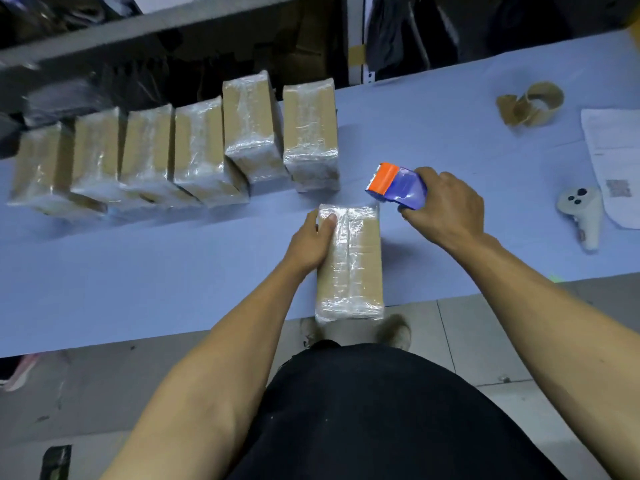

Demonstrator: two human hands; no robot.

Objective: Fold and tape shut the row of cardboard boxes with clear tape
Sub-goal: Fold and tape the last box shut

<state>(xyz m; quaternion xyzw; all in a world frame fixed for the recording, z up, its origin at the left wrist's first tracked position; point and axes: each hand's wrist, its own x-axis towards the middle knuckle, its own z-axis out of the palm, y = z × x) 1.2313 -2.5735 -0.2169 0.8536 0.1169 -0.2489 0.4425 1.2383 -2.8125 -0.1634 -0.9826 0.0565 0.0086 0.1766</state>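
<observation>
1. The box being worked on lies flat on the blue worktop, and its near end sticks out a bit over the worktop's front edge. It's already shiny with clear tape.
2. Plenty of bare worktop left of that box. Beyond it, across a narrow strip, is the row of taped boxes, six of them standing along the back edge.
3. Right of the box there's open surface, then a white controller and a sheet of paper well off to the side. An empty tape core sits farther back.
4. Left hand lies palm-down on the box's far left corner, fingers loosely curled along its side, pressing rather than clutching.
5. Right hand hovers just past the box's far right corner, fingers wrapped shut around a blue and orange tape dispenser, orange end pointing away toward the row.
</observation>
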